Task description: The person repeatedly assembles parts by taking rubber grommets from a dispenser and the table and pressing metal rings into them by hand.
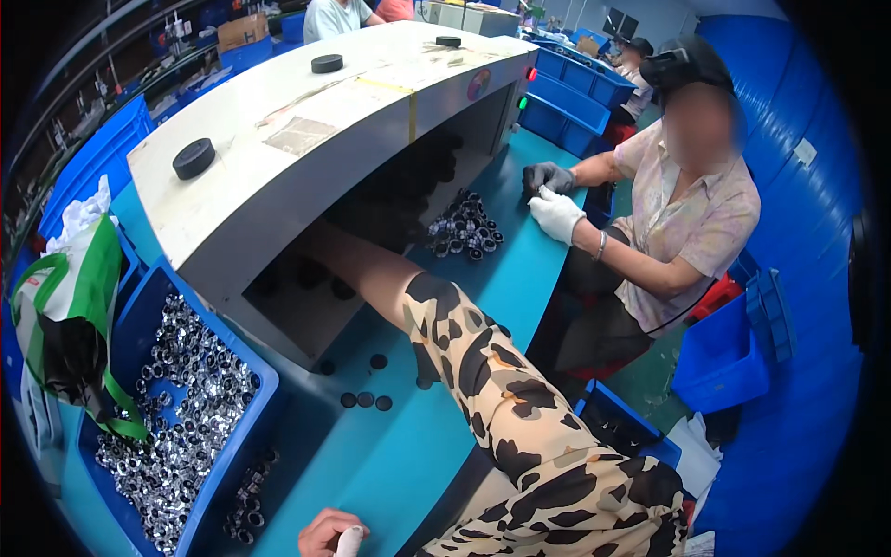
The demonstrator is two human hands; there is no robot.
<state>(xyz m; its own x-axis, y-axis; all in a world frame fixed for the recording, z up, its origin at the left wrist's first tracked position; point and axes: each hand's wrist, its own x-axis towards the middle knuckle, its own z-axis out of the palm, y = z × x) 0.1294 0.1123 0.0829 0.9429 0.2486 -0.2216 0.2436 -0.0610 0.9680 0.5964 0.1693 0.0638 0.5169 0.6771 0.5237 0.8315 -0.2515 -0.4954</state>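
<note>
My right arm [362, 269], in a black-spotted cream sleeve, reaches into the dark opening of a pale box-shaped cabinet [251, 158]. The hand at its end is lost in shadow, among dark round shapes. Low in the picture, my left hand [329, 533] is curled closed, a white covering [348, 541] on one digit; what it may hold is hidden. Several flat black discs [365, 400] lie on the teal table [408, 455], between that hand and the cabinet. Left of the hand, a blue bin [264, 357] holds many small silver-and-black round pieces [200, 385].
A co-worker [687, 195] in gloves handles a dark piece at the right table edge. Near them lies a heap of clear-and-black round pieces [464, 226]. Black caps [194, 159] sit on the cabinet. A green-and-white bag [70, 325] overhangs the bin; blue crates [719, 362] stand right.
</note>
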